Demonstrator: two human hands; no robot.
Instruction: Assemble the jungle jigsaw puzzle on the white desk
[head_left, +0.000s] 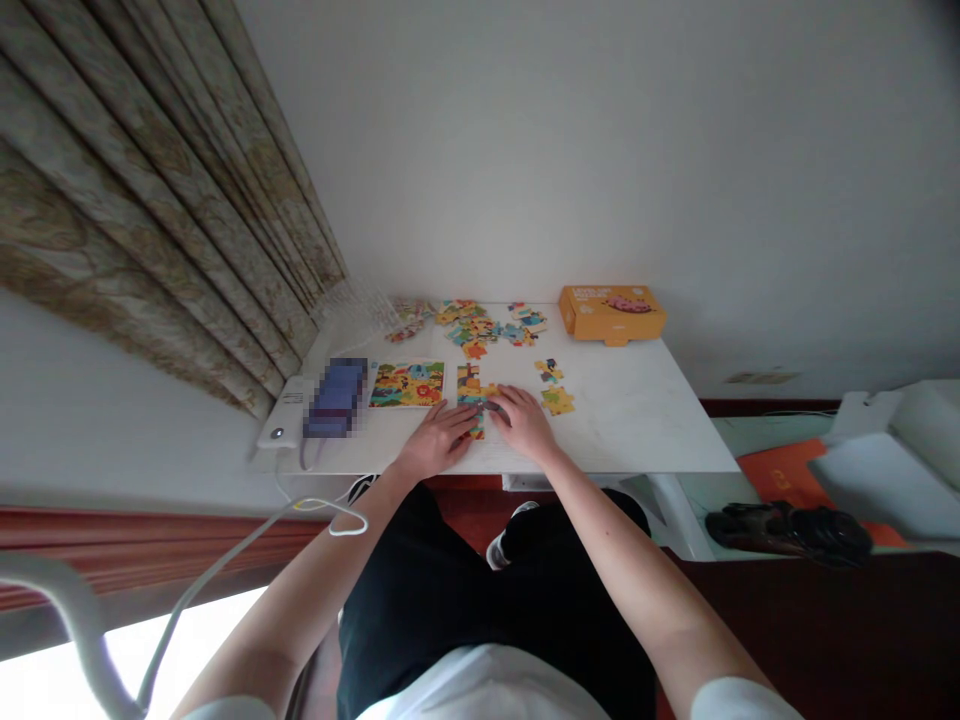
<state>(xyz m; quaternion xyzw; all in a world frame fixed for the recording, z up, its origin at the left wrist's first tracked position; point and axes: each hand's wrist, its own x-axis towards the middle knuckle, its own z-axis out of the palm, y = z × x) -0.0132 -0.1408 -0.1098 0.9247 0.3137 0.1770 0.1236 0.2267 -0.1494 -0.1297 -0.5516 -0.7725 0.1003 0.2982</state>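
A strip of joined jigsaw puzzle pieces (468, 380) lies on the white table in front of me. My left hand (439, 440) rests over its lower left side, fingers stretched out and flat on the pieces. From the right, my right hand (523, 422) has its fingers and thumb closed on a jigsaw piece (493, 391) at the strip's right edge; the fingers cover most of that piece. Left of the strip sits a colourful picture card (407, 384) with animals. A yellow jigsaw piece (557, 402) and a few smaller ones (549, 371) lie beyond my right hand.
Several loose jigsaw pieces (472, 325) are heaped at the back. An orange box (612, 313) stands at the back right. On the left are a blurred-out blue object (336, 398), a white power strip (282, 425) with a cable and a clear plastic item (356, 312).
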